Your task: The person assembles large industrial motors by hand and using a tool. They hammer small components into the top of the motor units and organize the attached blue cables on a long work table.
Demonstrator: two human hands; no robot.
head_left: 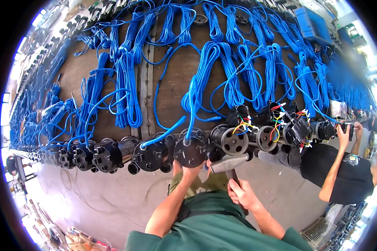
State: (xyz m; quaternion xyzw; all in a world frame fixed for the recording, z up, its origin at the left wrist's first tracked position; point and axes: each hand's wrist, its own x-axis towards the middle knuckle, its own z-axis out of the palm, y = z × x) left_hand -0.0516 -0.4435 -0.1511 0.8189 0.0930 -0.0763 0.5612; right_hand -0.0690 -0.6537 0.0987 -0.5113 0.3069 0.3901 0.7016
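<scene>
My right hand (244, 194) is closed around the handle of a hammer (229, 163), whose grey metal head is up beside the row of black-capped cylinders. At the near edge of the table, my left hand (191, 170) grips the underside of a round black end cap (191, 151); its fingertips are partly hidden behind the cap. A thick blue cable (192, 104) rises from that cap. Just left is another black end cap (151, 156) with a blue cable coming out. To the right, an open cylinder end (233, 141) shows a holed disc and coloured wires.
Many coiled blue cables (205, 62) cover the brown table (178, 79). More black-capped cylinders (107, 157) line its near edge on the left. On the right, a co-worker in a dark shirt (343, 173) handles a black part. A blue crate (313, 26) is at the far right.
</scene>
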